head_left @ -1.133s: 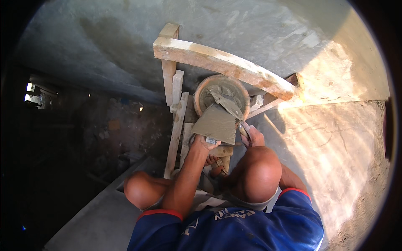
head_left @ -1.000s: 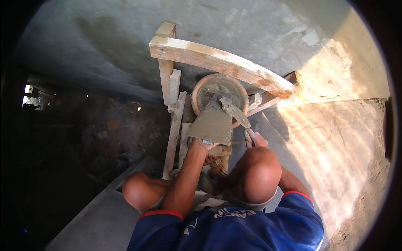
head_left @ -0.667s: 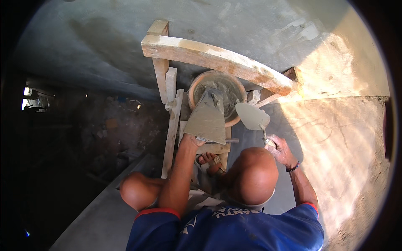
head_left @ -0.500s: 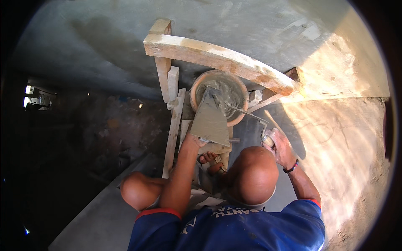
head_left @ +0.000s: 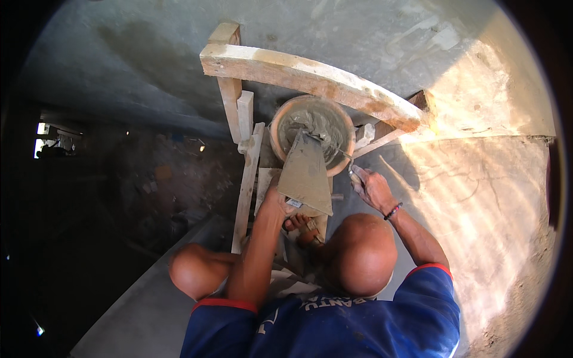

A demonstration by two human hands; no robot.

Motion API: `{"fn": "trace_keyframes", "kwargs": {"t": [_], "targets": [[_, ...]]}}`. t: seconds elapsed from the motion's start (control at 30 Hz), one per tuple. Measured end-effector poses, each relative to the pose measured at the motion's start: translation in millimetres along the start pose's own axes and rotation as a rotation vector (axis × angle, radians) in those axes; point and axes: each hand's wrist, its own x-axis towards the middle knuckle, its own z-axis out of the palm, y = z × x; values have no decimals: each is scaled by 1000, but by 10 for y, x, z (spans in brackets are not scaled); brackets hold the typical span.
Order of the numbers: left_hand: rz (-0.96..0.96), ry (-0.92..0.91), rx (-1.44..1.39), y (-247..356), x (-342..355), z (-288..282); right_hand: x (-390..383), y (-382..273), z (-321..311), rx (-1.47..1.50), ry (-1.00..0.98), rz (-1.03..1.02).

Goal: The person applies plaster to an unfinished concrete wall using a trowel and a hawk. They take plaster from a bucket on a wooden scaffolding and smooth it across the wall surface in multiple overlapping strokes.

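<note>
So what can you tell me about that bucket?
The bucket is round and open, its pale orange rim smeared grey; it could be plastic. Wet-looking grey mix lies inside, streaked and uneven. It looks upright, on the near side of the wooden beam. The board in the left hand overlaps its near edge; the trowel in the right hand crosses its right rim. Contact is unclear.

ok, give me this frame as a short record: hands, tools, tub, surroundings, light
left_hand: left hand grips flat grey board at its near end
board: widest near the hand, narrow far end overlapping the tub in view; contact unclear
right_hand: right hand grips trowel by its handle; blade not clear
tub: round tub holding grey mix
surroundings: curved-looking wooden beam beyond tub; grey wall behind
light: dark left, bright right
</note>
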Motion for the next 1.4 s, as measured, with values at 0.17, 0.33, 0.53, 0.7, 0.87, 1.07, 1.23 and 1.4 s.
{"fn": "trace_keyframes", "kwargs": {"t": [0.17,0.33,0.53,0.7,0.87,1.07,1.23,1.4], "targets": [[-76,-64,-40,105,5,-47,292,-219,-342,-97,-102,133],[-40,285,-19,112,41,303,-202,-349,-531,193,127,-106],[-52,421,78,95,-136,735,-236,-241,-251,207,71,-482],[-105,286,151,95,-295,718,250,-188,-48,-10,-16,-97],[149,494,768,144,-622,919,307,-312,-459,-16,-22,47],[508,410,1488,284,-489,961,-165,-147,-892,-29,189,-244],[564,516,1712,381,-378,1096,-451,-125,-1127,-80,125,-395],[409,508,1820,337,-407,1259,-485,-212,-987,-239,29,-509]]}}
